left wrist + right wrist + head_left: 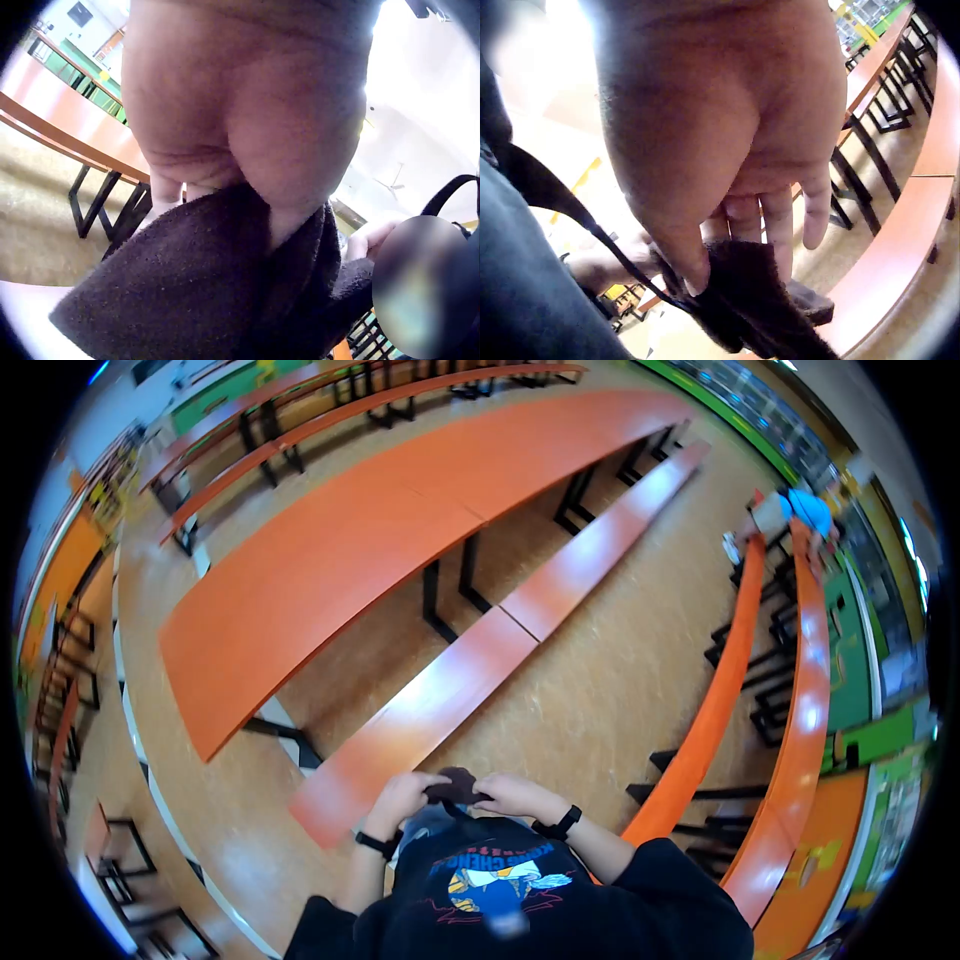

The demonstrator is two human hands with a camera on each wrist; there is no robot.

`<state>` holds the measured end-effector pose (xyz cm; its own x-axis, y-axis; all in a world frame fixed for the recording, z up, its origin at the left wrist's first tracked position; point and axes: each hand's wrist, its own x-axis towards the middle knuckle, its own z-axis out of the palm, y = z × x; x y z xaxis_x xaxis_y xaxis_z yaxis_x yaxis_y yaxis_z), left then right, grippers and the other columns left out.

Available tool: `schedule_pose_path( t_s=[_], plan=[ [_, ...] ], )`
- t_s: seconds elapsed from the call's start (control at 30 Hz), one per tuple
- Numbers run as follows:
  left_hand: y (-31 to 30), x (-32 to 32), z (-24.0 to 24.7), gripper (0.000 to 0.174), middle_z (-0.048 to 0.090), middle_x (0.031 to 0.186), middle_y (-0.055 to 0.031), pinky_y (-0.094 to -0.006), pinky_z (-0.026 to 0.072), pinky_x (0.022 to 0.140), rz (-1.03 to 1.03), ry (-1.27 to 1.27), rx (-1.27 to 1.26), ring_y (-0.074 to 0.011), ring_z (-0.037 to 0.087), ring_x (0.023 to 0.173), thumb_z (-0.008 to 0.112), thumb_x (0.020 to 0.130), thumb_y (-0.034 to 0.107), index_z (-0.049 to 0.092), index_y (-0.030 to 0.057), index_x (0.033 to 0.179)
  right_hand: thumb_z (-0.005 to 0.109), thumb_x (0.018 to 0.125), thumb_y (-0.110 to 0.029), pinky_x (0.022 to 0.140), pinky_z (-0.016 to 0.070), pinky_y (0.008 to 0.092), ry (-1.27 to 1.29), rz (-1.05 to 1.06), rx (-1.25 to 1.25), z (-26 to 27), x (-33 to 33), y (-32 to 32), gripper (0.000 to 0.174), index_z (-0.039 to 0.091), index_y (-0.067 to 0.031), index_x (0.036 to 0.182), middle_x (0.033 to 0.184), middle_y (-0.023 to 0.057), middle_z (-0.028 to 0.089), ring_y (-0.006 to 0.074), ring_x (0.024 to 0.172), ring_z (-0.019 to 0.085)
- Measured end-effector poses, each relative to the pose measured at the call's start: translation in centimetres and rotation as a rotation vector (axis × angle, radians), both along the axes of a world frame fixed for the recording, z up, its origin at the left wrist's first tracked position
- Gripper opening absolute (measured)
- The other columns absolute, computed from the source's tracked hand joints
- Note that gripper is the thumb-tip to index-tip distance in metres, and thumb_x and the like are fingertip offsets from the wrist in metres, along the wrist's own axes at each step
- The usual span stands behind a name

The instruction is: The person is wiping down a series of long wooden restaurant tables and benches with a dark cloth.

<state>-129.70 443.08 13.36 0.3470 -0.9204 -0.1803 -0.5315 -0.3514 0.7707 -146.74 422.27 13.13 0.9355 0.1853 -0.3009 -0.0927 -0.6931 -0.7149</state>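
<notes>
In the head view, your left hand [402, 798] and right hand [514, 797] both grip a dark brown, fuzzy cloth [456, 786] before your black printed T-shirt [610, 915], right of the near end of the long, glossy orange bench [440, 685]. In the left wrist view, your thumb presses a broad flap; grip evenly there. In the right wrist view, you pinch it beside a thin black strap [544, 184]; better guide that clear of the folds.

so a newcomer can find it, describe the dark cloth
Find the big orange table, then the glossy bench alongside it. Near that bench's closest end, a person's left hand and right hand hold the dark cloth. Its plain, fuzzy surface sets it apart from the printed black shirt.
</notes>
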Motion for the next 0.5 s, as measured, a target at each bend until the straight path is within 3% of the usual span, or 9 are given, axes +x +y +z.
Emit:
schedule_pose_path(
  t_s=[0.03,0.13,0.2,0.27,0.37,0.47,0.5],
  plan=[
    [-0.8,1.0,0.5,0.044,0.075,0.101,-0.0168,-0.0446,0.0571,0.085,0.019,-0.002,-0.046,-0.0373,0.072,0.095,0.062,0.077,-0.003,0.077,0.0154,0.114,0.068,0.094,-0.028,0.085,0.0507,0.0496,-0.036,0.042,-0.014,0.7,1.7,-0.4,0.025,0.068,-0.0041,0.103,0.099,0.0201,0.069,0.0404,0.097,0.065],
    [-2.8,4.6,-0.3,0.047,0.075,0.104,-0.0172,-0.0454,0.0569,0.087,0.067,0.066,-0.112,-0.0377,0.072,0.097,0.061,0.077,-0.004,0.075,0.0149,0.118,0.067,0.095,-0.026,0.089,0.0505,0.0483,-0.121,0.143,-0.035,2.8,6.7,-0.3,0.024,0.070,-0.0043,0.104,0.100,0.0184,0.071,0.0384,0.098,0.066],
    [-4.0,5.9,-1.8,0.052,0.074,0.107,-0.0176,-0.0461,0.0565,0.088,0.103,0.072,-0.191,-0.0392,0.071,0.099,0.061,0.076,-0.005,0.072,0.0149,0.123,0.064,0.097,-0.025,0.090,0.0497,0.0455,-0.307,0.244,0.120,1.9,8.5,-0.4,0.020,0.070,-0.0056,0.100,0.097,0.0152,0.070,0.0354,0.096,0.066],
    [-5.7,6.3,-2.0,0.062,0.073,0.112,-0.0195,-0.0473,0.0559,0.089,0.114,0.077,-0.232,-0.0420,0.070,0.100,0.061,0.072,-0.008,0.067,0.0130,0.130,0.063,0.099,-0.025,0.091,0.0487,0.0433,-0.280,0.338,0.119,1.2,9.3,-1.1,0.020,0.070,-0.0068,0.099,0.095,0.0131,0.070,0.0334,0.095,0.066],
    [-6.9,6.4,-1.9,0.062,0.073,0.111,-0.0211,-0.0483,0.0551,0.089,0.150,-0.003,-0.269,-0.0421,0.070,0.098,0.061,0.073,-0.007,0.067,0.0126,0.132,0.060,0.101,-0.027,0.088,0.0510,0.0462,-0.052,0.366,0.017,0.5,11.9,-2.0,0.022,0.070,-0.0080,0.099,0.094,0.0124,0.072,0.0330,0.095,0.068],
    [-6.3,7.0,-1.9,0.060,0.073,0.109,-0.0227,-0.0476,0.0547,0.091,0.255,-0.070,-0.296,-0.0419,0.070,0.100,0.062,0.073,-0.008,0.068,0.0114,0.130,0.059,0.101,-0.029,0.089,0.0520,0.0473,-0.192,0.424,0.186,-0.1,15.2,-2.9,0.024,0.070,-0.0083,0.101,0.096,0.0127,0.073,0.0334,0.096,0.069],
    [-5.8,7.3,-2.0,0.058,0.073,0.110,-0.0230,-0.0463,0.0549,0.092,0.373,0.000,-0.343,-0.0419,0.070,0.101,0.062,0.074,-0.008,0.069,0.0109,0.129,0.059,0.102,-0.031,0.092,0.0516,0.0471,-0.170,0.515,0.164,-0.6,16.8,-3.1,0.026,0.070,-0.0083,0.103,0.098,0.0126,0.073,0.0334,0.098,0.068]
  ],
)
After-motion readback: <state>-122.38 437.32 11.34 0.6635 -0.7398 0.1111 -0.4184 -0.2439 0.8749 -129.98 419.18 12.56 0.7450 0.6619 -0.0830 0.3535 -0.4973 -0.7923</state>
